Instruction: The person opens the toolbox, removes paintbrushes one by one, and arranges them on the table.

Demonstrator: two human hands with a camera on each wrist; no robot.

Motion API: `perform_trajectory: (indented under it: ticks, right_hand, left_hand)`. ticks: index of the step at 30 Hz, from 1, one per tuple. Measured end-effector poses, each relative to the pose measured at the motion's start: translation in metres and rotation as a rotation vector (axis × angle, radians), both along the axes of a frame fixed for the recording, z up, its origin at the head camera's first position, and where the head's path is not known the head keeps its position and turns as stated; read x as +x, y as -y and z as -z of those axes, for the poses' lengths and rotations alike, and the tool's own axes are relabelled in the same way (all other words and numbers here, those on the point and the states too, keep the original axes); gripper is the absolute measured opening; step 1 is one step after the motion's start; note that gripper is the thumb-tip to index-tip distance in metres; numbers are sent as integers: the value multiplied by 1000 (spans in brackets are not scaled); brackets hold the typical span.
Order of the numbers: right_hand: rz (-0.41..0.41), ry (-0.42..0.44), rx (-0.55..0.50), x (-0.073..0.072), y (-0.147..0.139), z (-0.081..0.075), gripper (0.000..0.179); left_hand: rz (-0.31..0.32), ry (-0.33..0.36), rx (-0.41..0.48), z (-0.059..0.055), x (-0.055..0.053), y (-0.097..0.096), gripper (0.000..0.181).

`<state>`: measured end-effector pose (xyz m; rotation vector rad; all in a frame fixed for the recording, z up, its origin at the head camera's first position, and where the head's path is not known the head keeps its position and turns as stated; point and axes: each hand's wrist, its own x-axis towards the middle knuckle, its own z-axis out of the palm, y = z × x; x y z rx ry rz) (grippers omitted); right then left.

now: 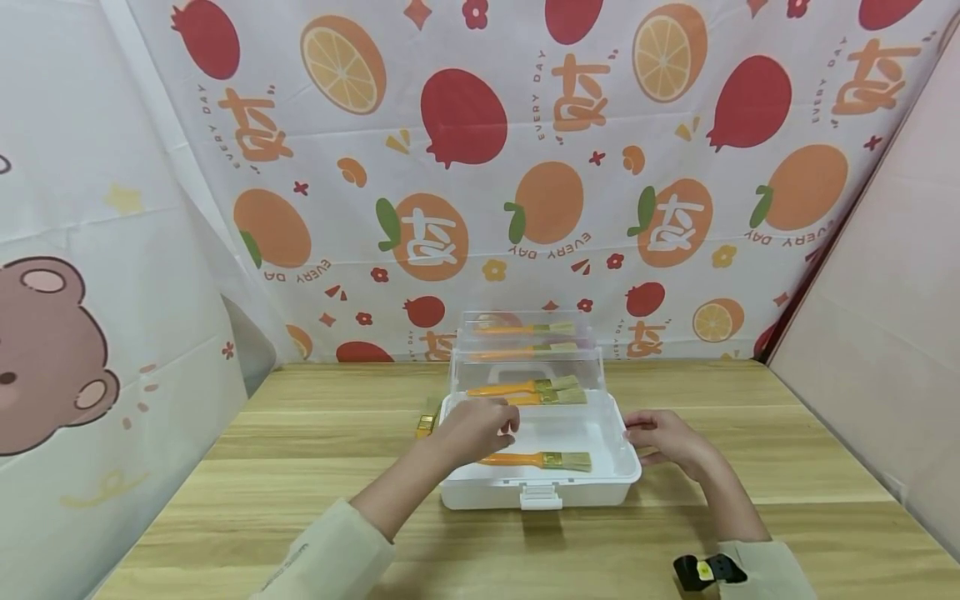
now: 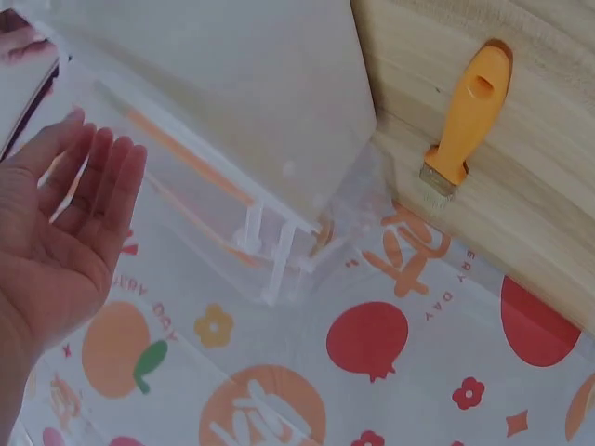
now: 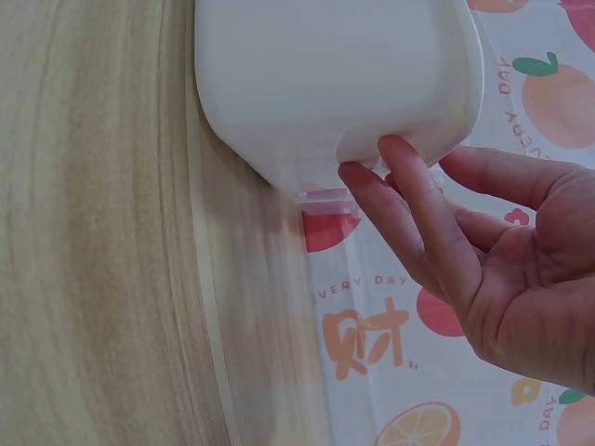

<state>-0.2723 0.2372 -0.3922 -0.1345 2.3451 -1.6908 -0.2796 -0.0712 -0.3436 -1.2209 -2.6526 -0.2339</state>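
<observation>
A white toolbox (image 1: 540, 492) stands on the table with its clear lid (image 1: 525, 367) raised at the back. One paintbrush (image 1: 532, 460) with an orange handle lies near the box's front wall. Two similar brushes (image 1: 525, 387) lie side by side at the back. More brush shapes show in the lid; whether they are reflections I cannot tell. My left hand (image 1: 480, 427) hovers over the left part of the box, fingers loosely bent and holding nothing. My right hand (image 1: 670, 437) touches the box's right end wall with fairly straight fingertips, plainly seen in the right wrist view (image 3: 521, 269).
Another orange-handled tool (image 2: 472, 116), partly hidden in the head view, lies on the wooden table (image 1: 322, 458) left of the box. A fruit-print cloth (image 1: 465, 208) hangs behind the table. A white latch (image 1: 541, 497) hangs on the box's front.
</observation>
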Motion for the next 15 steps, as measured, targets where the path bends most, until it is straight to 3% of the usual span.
perform_trajectory:
  ticks: [8,15]
  right_hand:
    - [-11,-4,-3,1,-2,0,37]
    - [-29,-9,-4,3,-4,1,38]
  left_hand:
    - [35,143,-158,13,-7,-12,12]
    - [39,156,-254,30,-12,-20,16]
